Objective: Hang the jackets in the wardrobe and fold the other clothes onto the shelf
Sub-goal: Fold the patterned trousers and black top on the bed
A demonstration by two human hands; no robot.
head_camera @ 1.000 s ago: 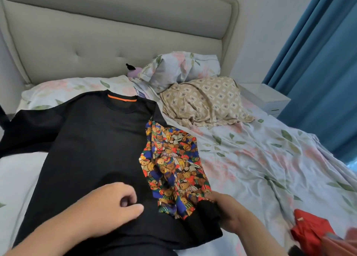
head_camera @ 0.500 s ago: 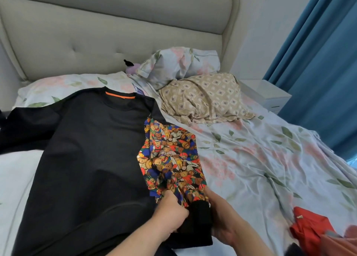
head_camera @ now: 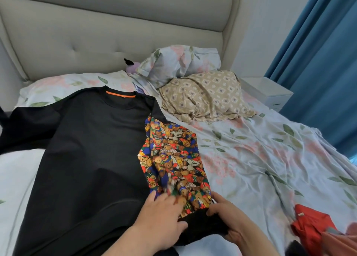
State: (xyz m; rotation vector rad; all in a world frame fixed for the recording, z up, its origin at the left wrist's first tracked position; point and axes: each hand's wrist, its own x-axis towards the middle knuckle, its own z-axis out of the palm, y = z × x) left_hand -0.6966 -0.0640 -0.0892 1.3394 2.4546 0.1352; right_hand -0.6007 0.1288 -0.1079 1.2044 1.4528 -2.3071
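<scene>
The black sweater [head_camera: 92, 149] lies flat on the bed [head_camera: 270, 159], collar toward the headboard [head_camera: 116, 33]; its printed sleeve [head_camera: 172, 159] runs away from the headboard beside the body; at the sleeve's end farthest from the headboard, the right hand [head_camera: 229, 224] curls its fingers round the black cuff [head_camera: 201, 224]; the left hand [head_camera: 160, 215] rests on the print, fingers fairly straight though blurred; the cloth looks soft, light and limp, likely to sag; cuff and shoulder seam seem the best holds.

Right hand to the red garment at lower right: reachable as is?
Probably yes: only bare sheet lies between the right hand and the red garment, but it grips the black cuff.
</scene>
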